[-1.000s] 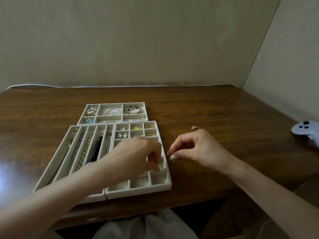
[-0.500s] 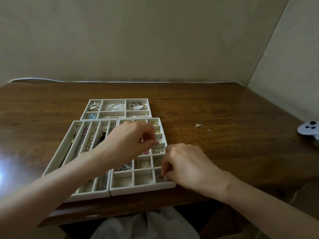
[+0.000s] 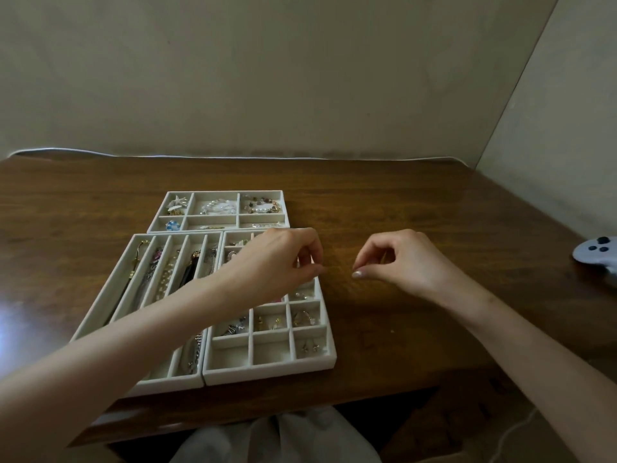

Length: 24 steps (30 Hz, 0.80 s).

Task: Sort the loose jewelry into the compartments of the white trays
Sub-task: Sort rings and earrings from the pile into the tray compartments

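Over the counter, the trays under and beyond your left hand already hold much jewelry, so sorting looks nearly done. That hand and your right hand beside it pinch fingertips together; whether either holds a piece, I cannot tell.

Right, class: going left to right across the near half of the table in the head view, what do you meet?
Slotted tray → grid tray → right hand → controller. Left hand skipped: it overlaps the grid tray.
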{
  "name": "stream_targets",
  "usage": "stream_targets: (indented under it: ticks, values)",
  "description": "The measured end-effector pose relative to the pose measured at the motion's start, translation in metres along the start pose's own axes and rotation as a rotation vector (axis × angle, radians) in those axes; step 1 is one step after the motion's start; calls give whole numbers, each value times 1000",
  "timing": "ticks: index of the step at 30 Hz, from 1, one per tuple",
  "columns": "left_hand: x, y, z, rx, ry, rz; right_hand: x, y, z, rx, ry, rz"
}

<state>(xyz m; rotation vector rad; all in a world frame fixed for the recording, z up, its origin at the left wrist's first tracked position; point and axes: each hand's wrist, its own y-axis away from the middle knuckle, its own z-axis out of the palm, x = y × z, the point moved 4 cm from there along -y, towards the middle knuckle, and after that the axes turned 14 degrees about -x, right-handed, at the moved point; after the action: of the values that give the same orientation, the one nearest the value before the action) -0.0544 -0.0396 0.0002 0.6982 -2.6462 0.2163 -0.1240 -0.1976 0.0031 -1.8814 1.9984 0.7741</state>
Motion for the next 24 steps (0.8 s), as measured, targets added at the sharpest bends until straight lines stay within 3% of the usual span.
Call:
stream_targets:
  ticks: [11, 17, 24]
  values:
    - [-2, -109, 30, -84, 142, -32, 94, -26, -38, 205, -155, 107]
    - [-2, -156, 46, -185, 158, -93, 118, -40, -44, 97, -121, 229]
    - [-3, -177, 58, -227, 105, -109, 110, -59, -44, 106, -60, 153]
